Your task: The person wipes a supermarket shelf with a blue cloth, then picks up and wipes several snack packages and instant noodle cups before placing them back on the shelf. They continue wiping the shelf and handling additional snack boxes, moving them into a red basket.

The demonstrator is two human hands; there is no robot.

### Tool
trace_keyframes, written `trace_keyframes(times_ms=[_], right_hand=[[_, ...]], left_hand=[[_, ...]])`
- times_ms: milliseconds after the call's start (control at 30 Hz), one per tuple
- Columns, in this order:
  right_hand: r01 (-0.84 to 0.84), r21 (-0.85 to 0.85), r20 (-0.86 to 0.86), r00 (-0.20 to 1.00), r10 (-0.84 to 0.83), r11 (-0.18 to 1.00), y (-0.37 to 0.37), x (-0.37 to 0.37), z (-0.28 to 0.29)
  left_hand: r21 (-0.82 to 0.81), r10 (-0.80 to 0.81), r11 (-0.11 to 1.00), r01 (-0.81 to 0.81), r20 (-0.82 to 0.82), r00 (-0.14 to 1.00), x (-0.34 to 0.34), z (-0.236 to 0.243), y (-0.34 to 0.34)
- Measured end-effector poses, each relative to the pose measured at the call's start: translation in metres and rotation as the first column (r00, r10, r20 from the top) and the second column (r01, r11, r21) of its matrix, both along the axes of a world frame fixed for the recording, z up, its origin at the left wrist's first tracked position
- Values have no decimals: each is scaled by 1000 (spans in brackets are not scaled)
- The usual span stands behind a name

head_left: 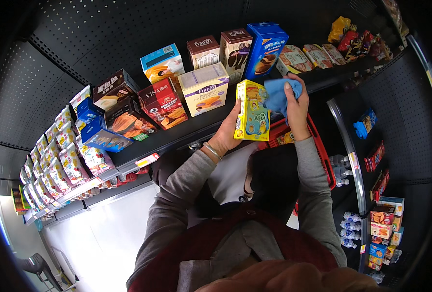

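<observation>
My left hand [228, 127] grips a yellow snack box [253, 114] by its left side, holding it upright in front of the shelf. A blue cloth [277, 97] is bunched in my right hand [297, 108], its fingers closed round it at the box's upper right. The cloth lies against or very near the box's right edge; I cannot tell whether they touch. Just behind the yellow box stand a cream biscuit box [204, 90] and a tall blue box [266, 51]. Below my right hand is a red basket [320, 146] with yellow packs in it.
Along the black shelf [174, 131] stand a red box [163, 104], brown boxes [121, 90] and rows of snack bags [60, 151]. Flat packs [297, 58] lie at the far right. Another shelf on the right holds small boxes [382, 228] and water bottles [350, 228].
</observation>
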State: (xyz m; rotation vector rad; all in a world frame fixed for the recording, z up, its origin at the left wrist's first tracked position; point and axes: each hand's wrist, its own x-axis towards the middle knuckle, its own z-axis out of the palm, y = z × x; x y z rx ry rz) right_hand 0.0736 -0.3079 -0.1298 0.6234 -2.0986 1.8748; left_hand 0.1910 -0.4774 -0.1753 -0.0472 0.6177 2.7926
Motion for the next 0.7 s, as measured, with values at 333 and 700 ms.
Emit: trace_keyframes(times_ms=[333,700], right_hand=[[-245,632,-223,851,475,736,-32,68,-6],[-268,634,-199,850,487,726,-5,106,-9]], left_hand=[[-28,128,992,-125,167,978,-2,-21,4],[-64,78,995,-72,105,991,-1,-42,1]])
